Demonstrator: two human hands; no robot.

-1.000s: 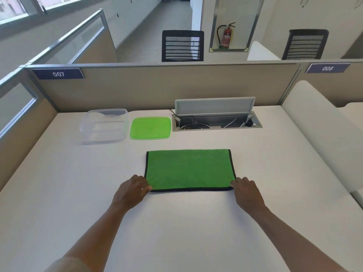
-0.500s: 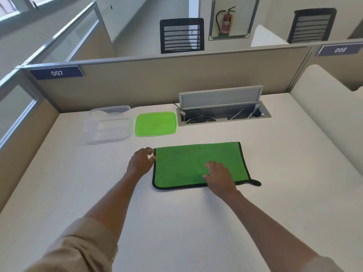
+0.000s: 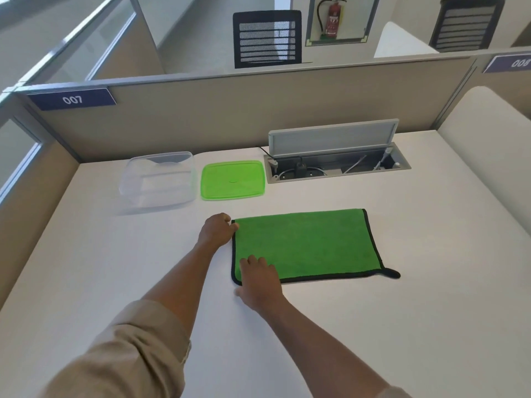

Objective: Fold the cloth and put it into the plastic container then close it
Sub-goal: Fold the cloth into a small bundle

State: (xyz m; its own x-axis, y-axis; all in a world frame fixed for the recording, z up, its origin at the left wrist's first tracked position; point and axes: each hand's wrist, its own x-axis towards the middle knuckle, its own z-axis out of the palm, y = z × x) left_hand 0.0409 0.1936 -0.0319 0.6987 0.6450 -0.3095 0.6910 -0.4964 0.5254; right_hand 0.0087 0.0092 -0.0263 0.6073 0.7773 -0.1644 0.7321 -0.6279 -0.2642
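A green cloth [image 3: 310, 242] with a black hem lies flat on the white desk, folded into a wide rectangle, with a black loop at its near right corner. My left hand [image 3: 216, 229] pinches the cloth's far left corner. My right hand [image 3: 258, 280] lies on the near left corner, fingers on the fabric and thumb at its edge. The clear plastic container [image 3: 159, 179] stands open at the back left. Its green lid [image 3: 232, 180] lies flat beside it on the right.
An open cable box [image 3: 336, 160] with a raised grey flap is sunk into the desk behind the cloth. Beige partitions [image 3: 230, 110] wall the desk at the back and left. A rounded white panel [image 3: 488, 133] borders the right side.
My right hand has slid left across the cloth from its right corner to its near left corner. My left hand has moved up to the far left corner. The camera has shifted.
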